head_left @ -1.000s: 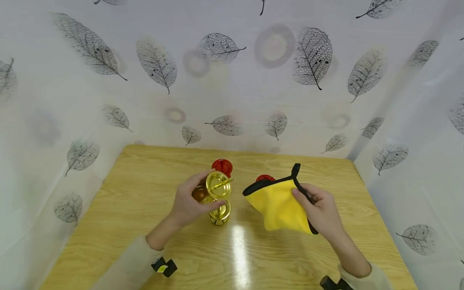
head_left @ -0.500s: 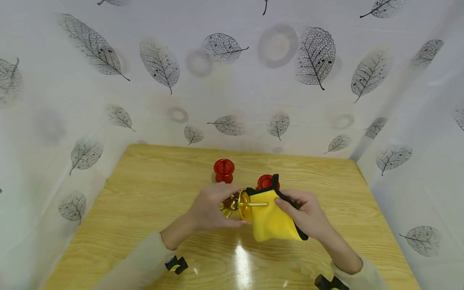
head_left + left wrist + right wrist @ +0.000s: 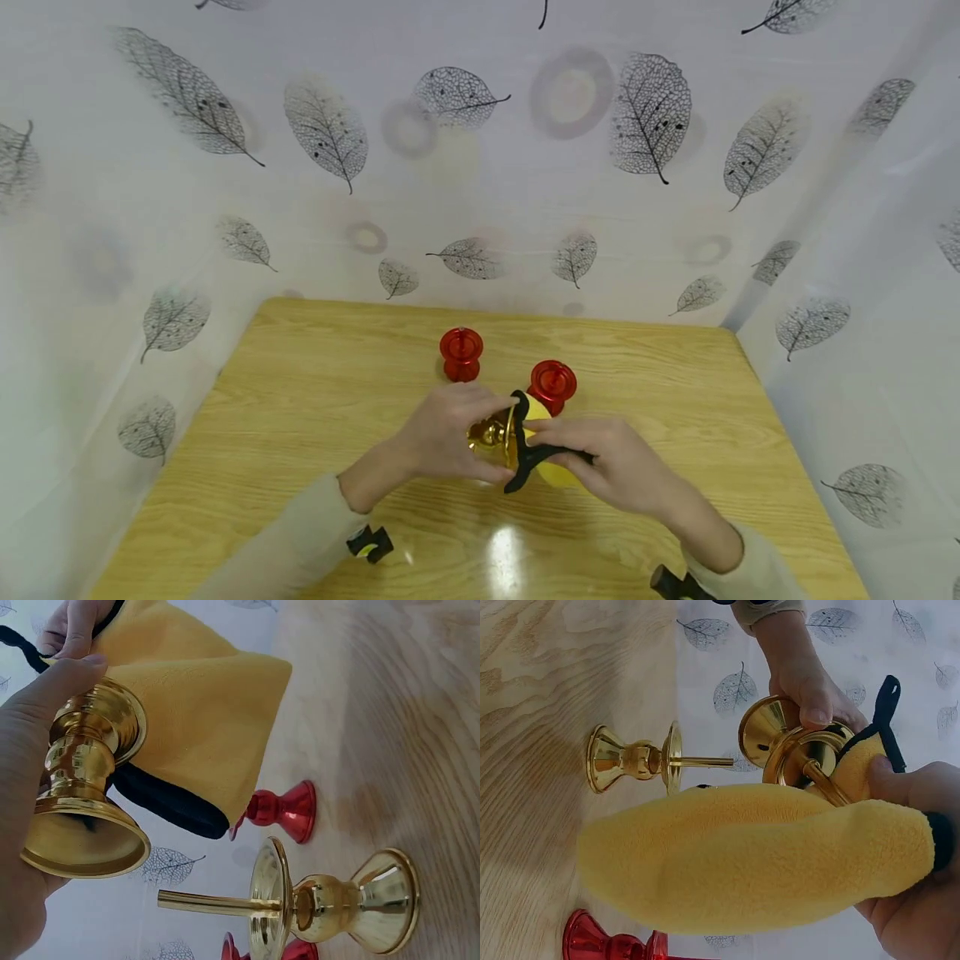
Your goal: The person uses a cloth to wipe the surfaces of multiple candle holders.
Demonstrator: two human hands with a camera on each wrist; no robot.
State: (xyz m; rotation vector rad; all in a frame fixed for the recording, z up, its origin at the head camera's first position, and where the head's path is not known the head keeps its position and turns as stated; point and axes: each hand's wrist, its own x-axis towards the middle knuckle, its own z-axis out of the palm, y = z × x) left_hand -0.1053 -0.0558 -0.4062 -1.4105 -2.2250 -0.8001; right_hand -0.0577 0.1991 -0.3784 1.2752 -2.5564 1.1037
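Note:
My left hand (image 3: 442,433) grips a gold candlestick (image 3: 79,761) off the table, lying tilted with its dish and spike toward the right hand. Between the fingers and thumb of my right hand (image 3: 618,462) is a yellow cloth (image 3: 742,862) with black edging and a loop. The cloth meets the candlestick's dish and covers part of it in the head view. A second gold candlestick (image 3: 322,907) stands upright on the table, its spike bare; in the head view it is hidden behind the left hand.
Two red candlesticks stand upright beyond the hands, one (image 3: 461,354) farther back and the other (image 3: 553,387) close behind the cloth. The wooden table (image 3: 337,342) is bounded by a white leaf-patterned curtain (image 3: 480,183) at the back and sides.
My left hand has lifted the gold candlestick rightward and turned its spike to the right. The right hand has brought the cloth leftward onto the dish, and the cloth now folds around there.

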